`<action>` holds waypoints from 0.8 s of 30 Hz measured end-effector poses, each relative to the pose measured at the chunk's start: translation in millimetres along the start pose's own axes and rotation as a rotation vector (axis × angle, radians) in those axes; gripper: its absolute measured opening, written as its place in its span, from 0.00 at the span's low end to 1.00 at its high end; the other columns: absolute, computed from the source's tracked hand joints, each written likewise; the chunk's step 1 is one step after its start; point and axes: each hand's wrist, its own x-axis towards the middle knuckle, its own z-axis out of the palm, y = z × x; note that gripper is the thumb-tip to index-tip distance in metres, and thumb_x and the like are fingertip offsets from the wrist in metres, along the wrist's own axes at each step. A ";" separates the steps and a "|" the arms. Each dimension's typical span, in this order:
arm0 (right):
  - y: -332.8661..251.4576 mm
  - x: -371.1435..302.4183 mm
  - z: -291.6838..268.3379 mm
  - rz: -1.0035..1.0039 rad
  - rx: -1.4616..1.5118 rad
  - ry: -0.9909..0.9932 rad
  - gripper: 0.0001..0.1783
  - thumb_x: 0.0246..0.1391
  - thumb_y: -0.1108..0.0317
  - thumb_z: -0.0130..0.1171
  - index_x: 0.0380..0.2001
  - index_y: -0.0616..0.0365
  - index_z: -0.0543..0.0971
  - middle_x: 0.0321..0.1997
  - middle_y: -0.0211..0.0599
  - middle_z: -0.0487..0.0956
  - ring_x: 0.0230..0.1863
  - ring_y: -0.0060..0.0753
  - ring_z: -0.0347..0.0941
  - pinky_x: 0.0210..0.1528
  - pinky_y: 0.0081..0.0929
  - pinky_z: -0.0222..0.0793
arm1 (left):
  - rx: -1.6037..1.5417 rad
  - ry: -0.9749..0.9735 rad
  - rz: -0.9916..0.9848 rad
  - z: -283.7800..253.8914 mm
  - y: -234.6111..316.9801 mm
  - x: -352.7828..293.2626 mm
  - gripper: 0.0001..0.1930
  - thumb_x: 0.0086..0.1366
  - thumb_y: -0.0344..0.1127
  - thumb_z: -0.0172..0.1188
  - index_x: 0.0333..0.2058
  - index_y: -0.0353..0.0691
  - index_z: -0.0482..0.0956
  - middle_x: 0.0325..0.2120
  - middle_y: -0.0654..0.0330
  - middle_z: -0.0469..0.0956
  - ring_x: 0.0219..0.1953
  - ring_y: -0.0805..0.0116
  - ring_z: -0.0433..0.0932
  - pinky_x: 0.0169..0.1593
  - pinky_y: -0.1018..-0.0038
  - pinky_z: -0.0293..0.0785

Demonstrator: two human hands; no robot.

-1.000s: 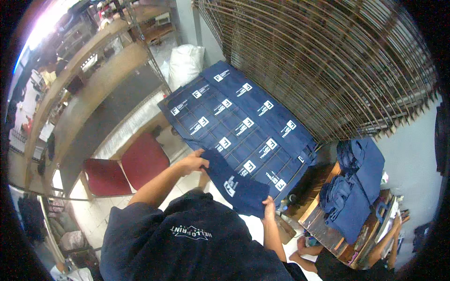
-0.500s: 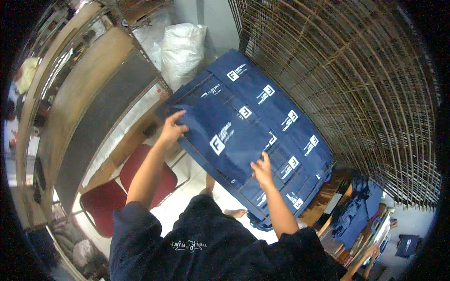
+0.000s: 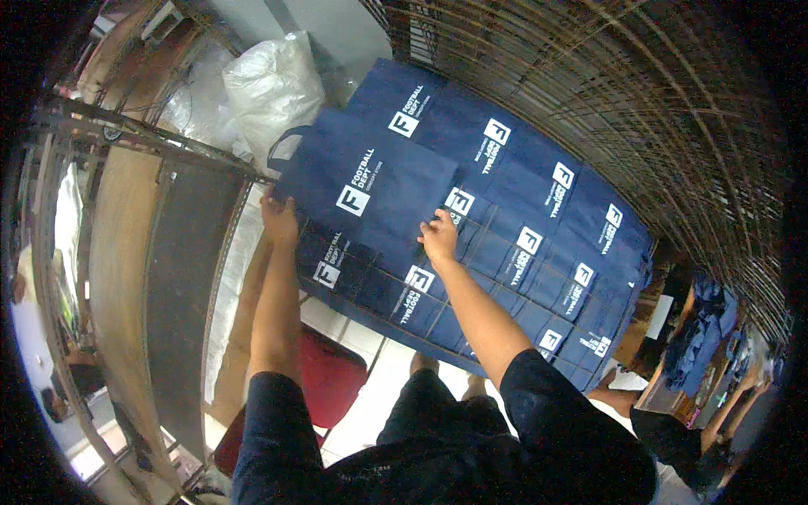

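Note:
A navy fabric bag (image 3: 396, 185) with a white print and a loop handle lies nearly flat over a wire rack (image 3: 396, 334). At the bag's near left corner my left hand (image 3: 279, 220) has its fingers closed on the edge. My right hand (image 3: 438, 237) pinches the opposite edge, its fingers curled. Around and under this bag, several more printed navy bags (image 3: 551, 244) cover the rack in rows. Part of a neighbouring bag's print is hidden beneath the held one.
Tilted wire racks (image 3: 673, 109) rise along the far right. A white plastic sack (image 3: 273, 88) stands beyond the left corner. A red chair (image 3: 328, 379) is below the near edge. Another person's arms (image 3: 732, 412) show at lower right beside dark cloth (image 3: 699, 337).
The bag, blurred and held above the others, has moved left and away and now lies on the rack. My hands have closed on its edges. The view has shifted.

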 end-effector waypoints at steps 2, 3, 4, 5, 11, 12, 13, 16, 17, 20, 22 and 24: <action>14.4 5.5 2.2 0.047 -0.077 0.029 0.22 0.42 0.79 0.56 0.44 0.62 0.66 0.23 0.39 0.75 0.19 0.28 0.73 0.19 0.23 0.71 | -0.081 -0.071 -0.175 7.9 -22.4 4.0 0.25 0.47 0.18 0.55 0.48 0.37 0.67 0.45 0.54 0.66 0.46 0.64 0.67 0.47 0.74 0.65; 16.7 4.7 4.3 0.060 -0.133 0.008 0.21 0.42 0.79 0.56 0.43 0.61 0.66 0.23 0.40 0.76 0.18 0.28 0.73 0.19 0.23 0.71 | 0.016 -0.055 -0.070 3.6 -78.8 9.4 0.25 0.47 0.18 0.56 0.47 0.36 0.68 0.45 0.53 0.67 0.44 0.64 0.68 0.46 0.74 0.66; 13.2 6.0 3.5 0.070 -0.185 0.015 0.21 0.42 0.78 0.57 0.43 0.61 0.66 0.23 0.40 0.76 0.18 0.29 0.73 0.20 0.23 0.71 | 0.101 -0.065 0.046 10.6 -88.5 11.2 0.24 0.46 0.18 0.56 0.46 0.35 0.68 0.45 0.53 0.67 0.43 0.64 0.69 0.45 0.74 0.67; 10.1 4.9 3.5 0.067 -0.201 0.019 0.20 0.42 0.77 0.57 0.42 0.61 0.67 0.24 0.41 0.77 0.18 0.30 0.74 0.21 0.24 0.70 | -0.069 -0.065 -0.083 15.0 -98.3 10.4 0.25 0.45 0.18 0.55 0.46 0.33 0.68 0.45 0.53 0.67 0.42 0.65 0.69 0.34 0.79 0.72; 4.3 13.3 2.1 0.126 -0.170 0.041 0.20 0.42 0.76 0.58 0.41 0.58 0.67 0.25 0.42 0.78 0.18 0.31 0.74 0.22 0.26 0.69 | -0.155 -0.176 -0.341 27.6 -45.5 6.6 0.28 0.44 0.16 0.54 0.48 0.34 0.67 0.46 0.54 0.65 0.37 0.66 0.71 0.24 0.79 0.72; 6.1 15.1 2.5 0.139 -0.179 0.045 0.20 0.41 0.76 0.58 0.41 0.57 0.67 0.25 0.41 0.78 0.19 0.32 0.75 0.24 0.26 0.69 | -0.156 -0.152 -0.275 28.6 -51.7 7.7 0.28 0.44 0.16 0.54 0.48 0.34 0.67 0.46 0.54 0.65 0.34 0.67 0.72 0.24 0.79 0.72; 6.3 15.4 3.2 0.153 -0.188 0.046 0.21 0.41 0.75 0.58 0.41 0.57 0.67 0.24 0.41 0.78 0.20 0.33 0.75 0.25 0.27 0.69 | -0.156 -0.126 -0.209 29.7 -56.2 7.1 0.28 0.44 0.16 0.54 0.48 0.35 0.67 0.46 0.54 0.65 0.30 0.68 0.72 0.24 0.79 0.71; 13.4 19.8 4.1 0.112 -0.256 0.047 0.21 0.40 0.73 0.59 0.41 0.55 0.67 0.25 0.40 0.78 0.25 0.35 0.76 0.30 0.30 0.69 | -0.197 -0.121 -0.246 29.0 -52.3 6.0 0.28 0.45 0.15 0.54 0.49 0.36 0.66 0.47 0.54 0.63 0.26 0.69 0.72 0.23 0.79 0.71; 17.9 22.1 3.7 0.086 -0.284 0.051 0.21 0.40 0.72 0.59 0.41 0.55 0.68 0.25 0.40 0.78 0.27 0.36 0.76 0.32 0.31 0.69 | -0.218 -0.134 -0.297 30.1 -44.8 5.0 0.28 0.46 0.15 0.54 0.49 0.37 0.66 0.47 0.54 0.63 0.26 0.69 0.72 0.23 0.79 0.71; 20.5 25.2 4.0 0.129 -0.282 0.043 0.21 0.40 0.71 0.60 0.40 0.54 0.68 0.25 0.39 0.78 0.31 0.38 0.75 0.36 0.33 0.68 | -0.202 -0.118 -0.269 30.9 -50.0 5.7 0.28 0.46 0.14 0.53 0.49 0.37 0.66 0.46 0.53 0.62 0.28 0.68 0.72 0.24 0.78 0.72; 21.9 26.5 4.9 0.125 -0.305 0.047 0.20 0.40 0.71 0.59 0.40 0.54 0.68 0.25 0.39 0.78 0.31 0.39 0.75 0.37 0.33 0.68 | -0.252 -0.117 -0.299 30.0 -51.1 3.7 0.28 0.46 0.13 0.53 0.49 0.37 0.66 0.46 0.53 0.62 0.28 0.67 0.72 0.25 0.78 0.72; 24.7 28.6 4.3 0.118 -0.327 0.053 0.21 0.39 0.71 0.59 0.40 0.53 0.68 0.25 0.38 0.78 0.32 0.40 0.75 0.37 0.33 0.68 | -0.254 -0.115 -0.316 29.9 -51.2 3.7 0.28 0.46 0.12 0.53 0.48 0.36 0.66 0.45 0.52 0.62 0.30 0.67 0.72 0.26 0.77 0.73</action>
